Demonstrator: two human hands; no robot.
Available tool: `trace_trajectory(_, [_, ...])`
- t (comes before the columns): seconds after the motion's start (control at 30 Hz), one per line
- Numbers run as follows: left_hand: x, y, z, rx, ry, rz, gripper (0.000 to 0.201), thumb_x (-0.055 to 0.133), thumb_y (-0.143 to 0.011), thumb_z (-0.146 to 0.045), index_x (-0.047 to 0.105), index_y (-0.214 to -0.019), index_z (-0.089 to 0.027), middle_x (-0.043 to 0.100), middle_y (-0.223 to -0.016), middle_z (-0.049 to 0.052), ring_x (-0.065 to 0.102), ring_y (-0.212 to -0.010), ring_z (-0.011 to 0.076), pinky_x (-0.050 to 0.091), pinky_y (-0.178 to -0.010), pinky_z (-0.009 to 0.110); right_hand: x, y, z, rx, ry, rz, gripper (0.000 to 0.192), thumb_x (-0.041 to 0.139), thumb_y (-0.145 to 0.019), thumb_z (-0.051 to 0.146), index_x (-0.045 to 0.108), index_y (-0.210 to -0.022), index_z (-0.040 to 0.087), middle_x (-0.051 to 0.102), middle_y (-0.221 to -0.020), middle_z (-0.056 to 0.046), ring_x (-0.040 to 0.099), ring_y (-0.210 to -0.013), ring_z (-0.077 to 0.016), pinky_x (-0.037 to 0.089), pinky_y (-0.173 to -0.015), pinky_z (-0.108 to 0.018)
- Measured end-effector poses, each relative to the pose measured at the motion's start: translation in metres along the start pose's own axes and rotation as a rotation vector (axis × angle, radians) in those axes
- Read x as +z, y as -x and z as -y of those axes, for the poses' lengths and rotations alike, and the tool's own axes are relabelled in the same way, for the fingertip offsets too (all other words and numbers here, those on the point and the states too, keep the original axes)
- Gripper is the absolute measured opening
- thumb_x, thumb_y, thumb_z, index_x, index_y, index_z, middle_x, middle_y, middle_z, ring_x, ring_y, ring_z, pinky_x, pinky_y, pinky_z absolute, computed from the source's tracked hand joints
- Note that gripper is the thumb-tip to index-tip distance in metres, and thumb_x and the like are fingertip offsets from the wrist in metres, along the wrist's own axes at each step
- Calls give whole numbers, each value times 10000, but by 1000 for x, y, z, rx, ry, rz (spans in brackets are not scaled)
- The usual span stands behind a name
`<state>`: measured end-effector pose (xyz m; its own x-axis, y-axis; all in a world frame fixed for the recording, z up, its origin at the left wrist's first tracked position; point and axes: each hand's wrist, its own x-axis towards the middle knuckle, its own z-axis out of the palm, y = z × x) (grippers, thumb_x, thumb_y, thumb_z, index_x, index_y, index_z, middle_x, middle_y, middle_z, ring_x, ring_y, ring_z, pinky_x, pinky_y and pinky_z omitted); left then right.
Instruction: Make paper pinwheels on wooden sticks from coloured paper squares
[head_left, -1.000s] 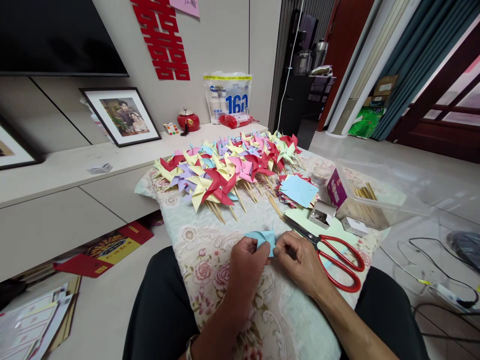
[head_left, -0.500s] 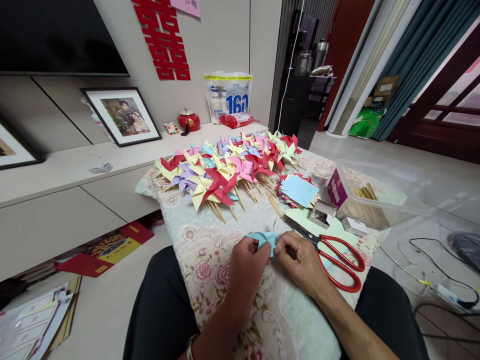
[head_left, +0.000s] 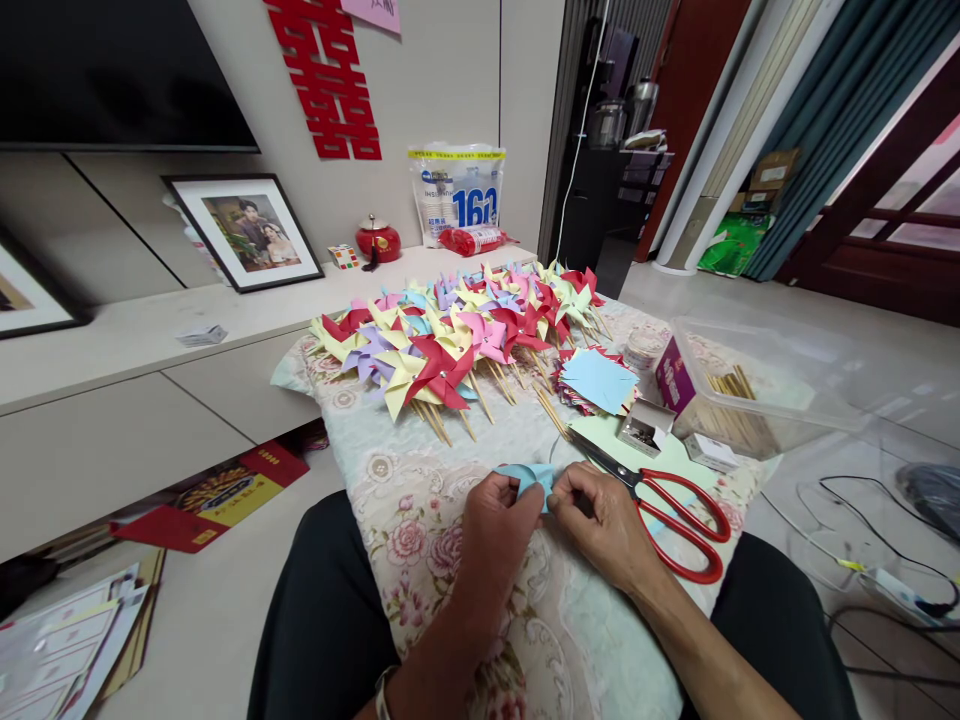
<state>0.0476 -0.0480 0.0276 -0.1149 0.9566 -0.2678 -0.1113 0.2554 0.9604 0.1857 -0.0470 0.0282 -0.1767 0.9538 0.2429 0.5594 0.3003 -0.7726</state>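
Both hands sit close together at the near edge of the floral cloth (head_left: 420, 500), pinching a small light blue paper piece (head_left: 529, 476) between them. The left hand (head_left: 499, 520) has its thumb and fingers closed on the left side of the paper, and the right hand (head_left: 600, 520) grips the right side, so the paper is clamped from both ends, just above the cloth. Can't tell exactly how it's folded since the fingers cover most of it.

Just right of the right hand lie red-handled scissors (head_left: 667, 510), blades pointing far-left, nearly touching the knuckles. A bit farther right is a small open box (head_left: 643, 428) with something metal inside, too small to make out. Beyond that there's a clear plastic tub (head_left: 750, 395) with wooden sticks in it. A stack of flat cut paper squares (head_left: 596, 382), blue on top, sits between the tub and the big pile of finished pinwheels (head_left: 457, 335) spread over the far half of the cloth, red, yellow, pink, purple and blue, sticks pointing toward the near side.
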Motion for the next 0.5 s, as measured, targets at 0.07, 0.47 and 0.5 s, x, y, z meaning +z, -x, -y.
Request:
trace_trajectory(0.07, [0, 0, 2, 8, -25, -7, 80, 621, -651, -239, 594, -616, -172, 519, -532, -57, 495, -533, 115, 433, -539, 227, 0, -1, 0, 0, -3, 2, 185, 518, -806, 202, 489, -623, 205, 501, -608, 24, 485, -627, -156, 334, -617, -277])
trace_trajectory(0.47, [-1, 0, 0, 48, -98, -26, 169, 621, -684, -272, 514, -575, -199, 455, -507, -71, 451, -512, 112, 379, -505, 228, -2, -1, 3, -18, -34, 11, 208, 554, -835, 232, 522, -631, 206, 527, -612, 20, 512, -634, -161, 368, -628, -286])
trace_trajectory(0.5, [-1, 0, -2, 41, -92, -30, 169, 622, -679, -271, 514, -572, -200, 452, -503, -71, 461, -507, 112, 377, -500, 224, -3, -1, 3, -27, -47, 2, 203, 564, -846, 244, 543, -648, 205, 548, -630, 13, 530, -657, -169, 381, -645, -293])
